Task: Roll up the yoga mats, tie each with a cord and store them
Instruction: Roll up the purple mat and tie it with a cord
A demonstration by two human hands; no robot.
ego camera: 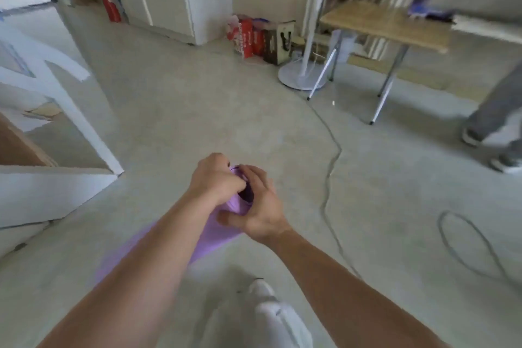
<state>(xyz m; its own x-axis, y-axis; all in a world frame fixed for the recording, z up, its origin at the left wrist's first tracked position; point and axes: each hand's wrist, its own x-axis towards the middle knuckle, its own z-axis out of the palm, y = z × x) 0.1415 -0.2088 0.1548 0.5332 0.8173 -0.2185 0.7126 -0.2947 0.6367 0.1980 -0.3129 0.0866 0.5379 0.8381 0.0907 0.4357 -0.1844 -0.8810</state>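
Both hands met at the upper end of the rolled purple yoga mat (220,236), which was held out in front of the person above the floor (197,110). The left hand (217,178) curled its fingers over the rim of the roll. The right hand (261,210) gripped the same end, with its thumb pressed to the outer layer. No cord showed around the mat, so the likely trouble was loosening: with both grips bunched at one end, the lower part could have sprung open or let its inner turns slide out. The long axis ran diagonally, the blurred lower end pointing down-left and the open spiral end (246,192) up-right, away from the person; whether the lower end touched the floor could not be told. Further right, a grey cable (329,178) trailed across the floor, a tripping risk on the way to storage.
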